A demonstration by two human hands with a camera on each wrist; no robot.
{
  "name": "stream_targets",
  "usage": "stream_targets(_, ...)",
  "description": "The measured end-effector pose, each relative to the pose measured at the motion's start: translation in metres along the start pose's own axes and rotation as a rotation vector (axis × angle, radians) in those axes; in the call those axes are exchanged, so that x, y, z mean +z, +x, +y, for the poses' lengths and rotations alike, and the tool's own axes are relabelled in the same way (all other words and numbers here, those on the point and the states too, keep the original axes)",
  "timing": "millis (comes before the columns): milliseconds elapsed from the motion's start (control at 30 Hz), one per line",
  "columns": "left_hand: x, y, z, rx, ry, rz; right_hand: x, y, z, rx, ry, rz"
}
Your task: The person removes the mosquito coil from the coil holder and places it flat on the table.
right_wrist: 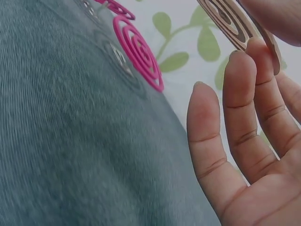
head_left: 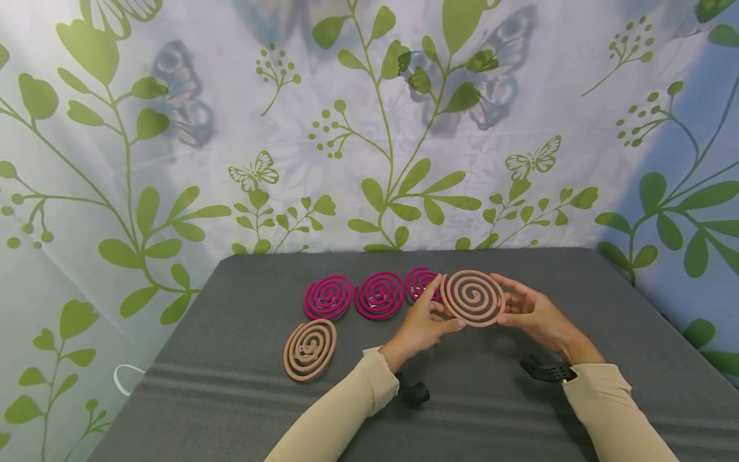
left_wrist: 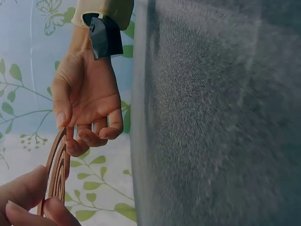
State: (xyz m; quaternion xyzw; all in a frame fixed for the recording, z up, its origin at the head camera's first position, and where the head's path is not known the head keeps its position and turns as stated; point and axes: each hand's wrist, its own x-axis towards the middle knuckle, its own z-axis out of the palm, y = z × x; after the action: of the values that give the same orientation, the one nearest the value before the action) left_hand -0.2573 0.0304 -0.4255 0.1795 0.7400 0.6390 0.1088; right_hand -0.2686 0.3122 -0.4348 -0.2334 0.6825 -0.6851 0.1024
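Observation:
A tan mosquito coil is held up off the table between both hands, its flat spiral side facing the head camera. My left hand pinches its left edge, thumb below and fingers up along the rim. On the opposite edge, my right hand grips the coil between thumb and fingers. The left wrist view shows this coil almost edge-on. Close behind my left hand is a magenta coil, partly covered by the fingers.
Two more magenta coils, one in the middle and one farther left, continue the row, with shiny metal pieces under them. A second tan coil sits in front of the left one. The grey table backs onto a leaf-printed curtain.

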Motion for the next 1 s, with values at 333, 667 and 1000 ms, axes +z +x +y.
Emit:
stream_targets(333,0.022,0.017,-0.007,-0.057,-0.055,0.03,-0.018,-0.009,0.012,0.015,0.027,0.02)
stream_targets(667,0.04,0.03,-0.012,-0.128,-0.075,0.099,-0.03,-0.018,0.025,0.049,0.099,0.084)
stream_targets(1000,0.052,0.039,-0.017,-0.169,-0.132,0.14,-0.034,-0.019,0.027,0.15,0.131,0.207)
